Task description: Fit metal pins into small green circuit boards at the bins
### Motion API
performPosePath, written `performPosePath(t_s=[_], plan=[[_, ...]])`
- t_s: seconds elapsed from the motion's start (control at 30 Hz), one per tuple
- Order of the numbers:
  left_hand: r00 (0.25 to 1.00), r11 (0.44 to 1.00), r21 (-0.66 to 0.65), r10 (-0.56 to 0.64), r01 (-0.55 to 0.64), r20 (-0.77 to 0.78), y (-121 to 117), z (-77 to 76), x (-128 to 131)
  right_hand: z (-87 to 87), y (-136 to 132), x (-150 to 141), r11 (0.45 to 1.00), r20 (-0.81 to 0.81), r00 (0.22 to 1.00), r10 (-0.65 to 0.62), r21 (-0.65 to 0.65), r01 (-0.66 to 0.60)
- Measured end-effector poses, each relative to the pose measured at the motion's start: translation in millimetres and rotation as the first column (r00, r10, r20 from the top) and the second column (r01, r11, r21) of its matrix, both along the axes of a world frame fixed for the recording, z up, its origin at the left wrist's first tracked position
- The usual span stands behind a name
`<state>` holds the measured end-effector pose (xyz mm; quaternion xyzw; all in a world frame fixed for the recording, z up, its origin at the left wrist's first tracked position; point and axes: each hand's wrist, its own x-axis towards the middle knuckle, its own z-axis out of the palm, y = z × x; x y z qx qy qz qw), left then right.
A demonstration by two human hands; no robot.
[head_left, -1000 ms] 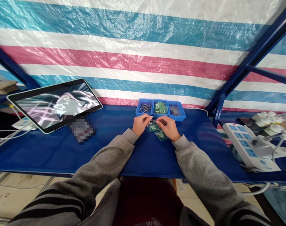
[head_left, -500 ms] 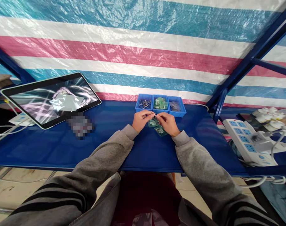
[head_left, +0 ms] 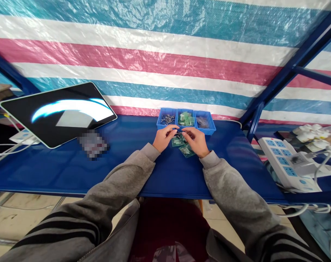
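Observation:
My left hand (head_left: 162, 139) and my right hand (head_left: 196, 141) are close together over the desk, just in front of three joined blue bins. The thumb and fingers of each are bent into a pinch. Whatever they hold is too small to make out. Small dark and metallic bits show between the fingertips. Below them lie small green packets (head_left: 187, 150) with pale pieces, partly covered by my right hand. The left bin (head_left: 158, 123) contains metal screw-like pieces (head_left: 167, 119). In the middle bin are green-and-white pieces (head_left: 185, 118), and in the right one clear brownish packets (head_left: 202, 122).
A tablet-like screen (head_left: 59, 114) leans at the left of the blue desk (head_left: 122, 171), a pixelated patch (head_left: 93, 144) before it. To the right, a white power strip (head_left: 287, 163) sits with plugs and cables. Blue frame bars (head_left: 277, 69) and a striped tarp (head_left: 154, 62) stand behind.
My fingertips have moved slightly apart from each other, with the right hand shifted a little to the right. The picture on the screen has changed. The bins and packets stay put.

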<state>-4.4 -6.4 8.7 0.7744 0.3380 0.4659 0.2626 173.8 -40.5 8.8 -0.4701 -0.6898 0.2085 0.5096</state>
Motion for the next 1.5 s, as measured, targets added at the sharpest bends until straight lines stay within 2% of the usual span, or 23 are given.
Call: performPosePath(t_s=[0.17,0.3,0.43,0.5,0.57,0.63,0.7,0.8,0.87,0.97,1.07,1.13,1.2,1.33,1.5], plan=[[0.996,0.999,-0.052,0.018,-0.013,0.083,-2,-1.2,0,-0.6,-1,-2,0.997,0.046,0.996,0.074,-0.005,-0.074],[0.971,0.977,-0.191,-0.045,0.091,0.234,1,-1.0,2,-0.1,0,-1,0.999,-0.017,0.999,0.036,-0.028,-0.036],[0.945,0.955,-0.251,-0.07,0.156,0.321,4,-5.0,5,0.8,0,-1,0.996,-0.042,0.997,0.058,-0.072,-0.061],[0.947,0.962,-0.24,-0.048,0.129,0.318,4,-6.1,5,1.1,-1,-2,0.993,-0.036,0.997,0.068,-0.097,-0.072],[0.957,0.989,-0.15,0.037,0.007,0.288,5,-3.7,2,1.5,-1,-2,0.993,-0.026,0.999,0.042,-0.11,-0.045],[0.958,0.984,0.015,0.168,-0.177,0.233,9,2.8,-1,2.1,-1,-2,0.995,-0.011,1.0,0.009,-0.101,-0.01],[0.954,0.942,0.177,0.263,-0.286,0.145,18,11.0,-6,2.5,-1,-2,0.997,0.003,1.0,-0.011,-0.079,0.012],[0.947,0.907,0.322,0.311,-0.272,-0.078,32,17.8,-9,2.1,0,0,0.998,0.016,1.0,-0.025,-0.06,0.026],[0.924,0.9,0.36,0.331,-0.247,-0.191,35,15.6,-10,1.0,1,1,0.998,0.026,0.999,-0.042,-0.054,0.043],[0.852,0.942,0.297,0.282,-0.157,-0.442,29,6.8,-9,-0.8,2,2,0.996,0.044,0.996,-0.071,-0.042,0.073],[0.691,0.964,0.202,0.263,-0.17,-0.673,22,1.3,-9,-1.7,3,2,0.996,0.06,0.995,-0.08,-0.043,0.083],[0.599,0.968,0.174,0.248,-0.179,-0.761,20,1.1,-9,-1.7,3,2,0.996,0.07,0.995,-0.077,-0.05,0.081],[0.543,0.97,0.162,0.237,-0.183,-0.806,20,2.6,-9,-1.6,3,2,0.995,0.082,0.994,-0.074,-0.055,0.079],[0.491,0.969,0.161,0.235,-0.189,-0.839,18,5.1,-7,-1.5,3,2,0.995,0.096,0.993,-0.07,-0.062,0.076],[0.47,0.972,0.165,0.226,-0.167,-0.853,16,4.9,-5,-1.6,3,2,0.995,0.1,0.993,-0.059,-0.07,0.066]])
